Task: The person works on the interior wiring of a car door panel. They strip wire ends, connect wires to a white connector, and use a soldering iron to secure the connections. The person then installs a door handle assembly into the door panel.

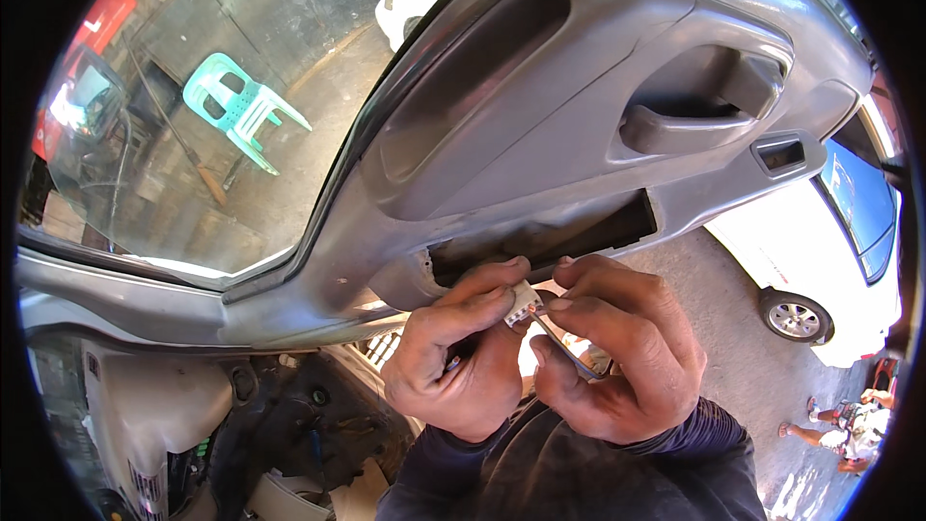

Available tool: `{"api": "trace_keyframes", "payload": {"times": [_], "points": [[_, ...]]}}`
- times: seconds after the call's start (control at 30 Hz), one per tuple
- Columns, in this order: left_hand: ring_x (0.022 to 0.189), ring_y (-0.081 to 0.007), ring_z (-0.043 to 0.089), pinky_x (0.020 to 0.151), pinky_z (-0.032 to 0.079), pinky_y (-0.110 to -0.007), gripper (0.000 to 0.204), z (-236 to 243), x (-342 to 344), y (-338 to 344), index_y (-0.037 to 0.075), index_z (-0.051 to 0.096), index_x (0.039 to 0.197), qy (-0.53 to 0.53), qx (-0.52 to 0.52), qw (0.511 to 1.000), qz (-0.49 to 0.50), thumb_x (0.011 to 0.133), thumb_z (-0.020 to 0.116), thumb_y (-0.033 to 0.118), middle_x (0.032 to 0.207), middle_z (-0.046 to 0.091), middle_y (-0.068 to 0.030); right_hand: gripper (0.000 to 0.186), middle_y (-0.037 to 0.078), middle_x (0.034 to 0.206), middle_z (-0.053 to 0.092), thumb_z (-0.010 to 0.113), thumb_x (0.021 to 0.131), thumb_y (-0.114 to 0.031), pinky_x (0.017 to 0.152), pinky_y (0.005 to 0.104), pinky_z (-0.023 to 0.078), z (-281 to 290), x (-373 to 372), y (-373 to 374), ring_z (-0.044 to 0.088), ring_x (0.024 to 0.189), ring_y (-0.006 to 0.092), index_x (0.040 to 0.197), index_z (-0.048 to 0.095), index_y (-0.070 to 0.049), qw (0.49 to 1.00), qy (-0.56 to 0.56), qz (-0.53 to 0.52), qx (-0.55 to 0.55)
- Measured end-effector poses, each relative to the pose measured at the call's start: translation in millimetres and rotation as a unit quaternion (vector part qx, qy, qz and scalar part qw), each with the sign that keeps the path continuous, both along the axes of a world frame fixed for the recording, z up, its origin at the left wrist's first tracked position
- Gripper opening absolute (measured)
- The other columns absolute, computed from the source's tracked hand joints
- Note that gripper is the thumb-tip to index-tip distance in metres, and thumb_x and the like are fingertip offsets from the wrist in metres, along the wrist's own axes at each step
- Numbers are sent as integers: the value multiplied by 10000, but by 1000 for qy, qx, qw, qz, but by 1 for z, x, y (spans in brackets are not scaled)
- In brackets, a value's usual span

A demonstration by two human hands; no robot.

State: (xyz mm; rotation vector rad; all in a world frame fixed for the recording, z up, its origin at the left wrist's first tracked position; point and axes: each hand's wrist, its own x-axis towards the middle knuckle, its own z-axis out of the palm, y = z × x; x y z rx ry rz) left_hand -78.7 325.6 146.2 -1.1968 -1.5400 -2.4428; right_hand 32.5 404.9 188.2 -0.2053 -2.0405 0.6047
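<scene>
Between the thumb and fingers of my left hand (463,347) is a small white plastic wire connector (522,303) with a row of openings along its face. My right hand (627,342) is closed on a thin, wire-like grey piece (563,343); whether it is a wire or a slim tool I cannot tell. Its upper end meets the connector's face, where a small coppery spot shows. Both hands are raised in front of the grey car door panel (521,135), just below a rectangular opening (550,236) in it.
The door's pull handle (704,96) sits above my right hand. A loose-looking dark footwell (299,415) with wiring lies at the lower left. Through the window stands a green plastic chair (236,106). A white car (810,260) is parked at right, with people (854,429) nearer.
</scene>
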Motion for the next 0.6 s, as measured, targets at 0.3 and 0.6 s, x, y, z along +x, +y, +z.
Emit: {"api": "trace_keyframes", "payload": {"times": [0.3, 0.6], "points": [[997, -317, 759, 868, 614, -393, 282, 0, 3, 1, -38, 652, 968, -2, 8, 1000, 16, 773, 780, -195, 1030, 748, -299, 291, 194, 980, 684, 785, 732, 60, 766, 368, 618, 2, -4, 1, 740, 890, 314, 1010, 704, 29, 1000, 13, 0, 12], [861, -169, 733, 680, 558, -249, 406, 5, 2, -3, -50, 658, 1118, 18, -56, 998, 21, 756, 773, -193, 1128, 745, -252, 323, 214, 1030, 682, 797, 737, 17, 841, 391, 606, 2, -1, 2, 729, 925, 332, 1045, 702, 36, 1000, -12, -2, 9]]}}
